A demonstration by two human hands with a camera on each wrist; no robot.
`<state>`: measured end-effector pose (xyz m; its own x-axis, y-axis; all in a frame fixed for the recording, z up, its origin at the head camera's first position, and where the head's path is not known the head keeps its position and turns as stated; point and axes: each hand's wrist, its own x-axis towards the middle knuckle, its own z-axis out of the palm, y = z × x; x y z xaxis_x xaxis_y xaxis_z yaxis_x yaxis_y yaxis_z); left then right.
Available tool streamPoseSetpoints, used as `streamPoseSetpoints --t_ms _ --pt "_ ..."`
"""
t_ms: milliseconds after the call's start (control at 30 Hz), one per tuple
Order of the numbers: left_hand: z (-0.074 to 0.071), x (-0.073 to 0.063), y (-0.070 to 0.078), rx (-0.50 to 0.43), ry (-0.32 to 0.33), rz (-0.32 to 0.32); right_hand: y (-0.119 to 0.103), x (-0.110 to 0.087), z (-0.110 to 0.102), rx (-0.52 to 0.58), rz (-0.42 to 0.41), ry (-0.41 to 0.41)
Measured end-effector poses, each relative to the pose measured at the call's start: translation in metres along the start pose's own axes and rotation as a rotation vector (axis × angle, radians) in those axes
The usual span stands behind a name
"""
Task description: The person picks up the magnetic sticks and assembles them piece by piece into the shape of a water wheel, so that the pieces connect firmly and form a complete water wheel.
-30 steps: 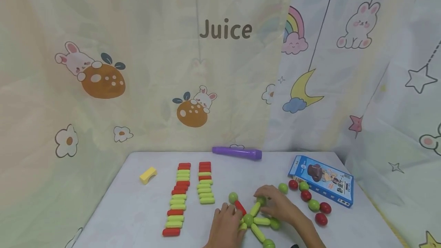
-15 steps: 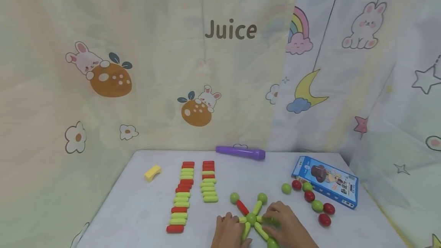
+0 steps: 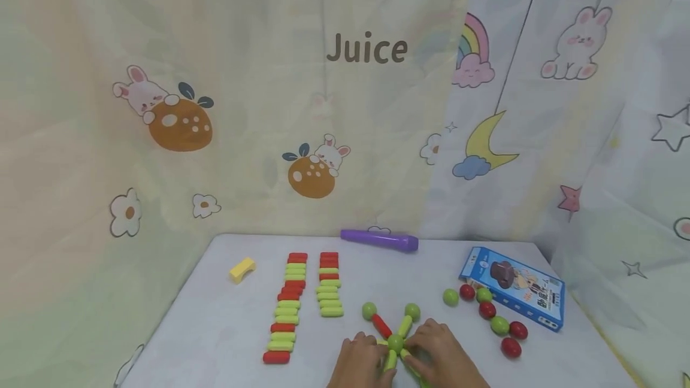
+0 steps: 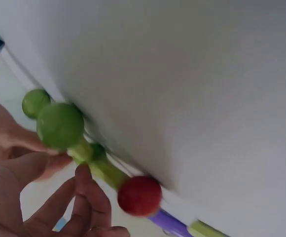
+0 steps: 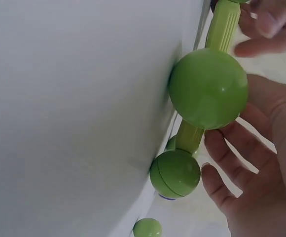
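Note:
A star-shaped ball-and-rod toy (image 3: 396,343) lies near the table's front, with light-green rods and one red rod (image 3: 381,326) spreading from a central green ball. My left hand (image 3: 360,359) grips it at the left, fingertips close to the hub and thumb by the lower rod. On the other side my right hand (image 3: 442,353) curls round the right-hand rod, covering its outer end. A large green ball (image 5: 209,89) fills the space before the right palm in the right wrist view. In the left wrist view a red ball (image 4: 139,196) sits at one rod's end.
Two columns of red and light-green rods (image 3: 283,328) lie to the left, with a yellow arch block (image 3: 242,270) beyond. At the back is a purple tube (image 3: 380,240). Loose red and green balls (image 3: 499,325) lie beside a blue box (image 3: 514,286) on the right.
My right hand has moved from the upper-right ball down to the right rod, close to the hub. My left hand stays at the left side. The head view has shifted slightly.

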<state>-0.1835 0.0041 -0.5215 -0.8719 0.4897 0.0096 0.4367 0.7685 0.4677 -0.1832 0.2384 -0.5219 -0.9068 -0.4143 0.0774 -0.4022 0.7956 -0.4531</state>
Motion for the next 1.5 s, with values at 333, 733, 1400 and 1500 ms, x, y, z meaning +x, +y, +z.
streamPoseSetpoints --t_ms 333,733,1400,1500 --pt "-0.036 0.007 -0.077 0.157 0.368 -0.117 -0.011 0.014 -0.001 -0.076 -0.045 0.035" --pt "-0.033 0.016 -0.078 0.172 0.308 -0.139 -0.018 0.022 0.001 -0.064 -0.015 -0.04" --pt "-0.023 0.017 -0.046 -0.18 0.223 -0.214 -0.019 0.025 0.001 -0.077 -0.006 -0.059" --pt "-0.02 0.018 -0.045 -0.215 0.227 -0.22 -0.018 0.025 0.002 -0.08 -0.007 -0.056"
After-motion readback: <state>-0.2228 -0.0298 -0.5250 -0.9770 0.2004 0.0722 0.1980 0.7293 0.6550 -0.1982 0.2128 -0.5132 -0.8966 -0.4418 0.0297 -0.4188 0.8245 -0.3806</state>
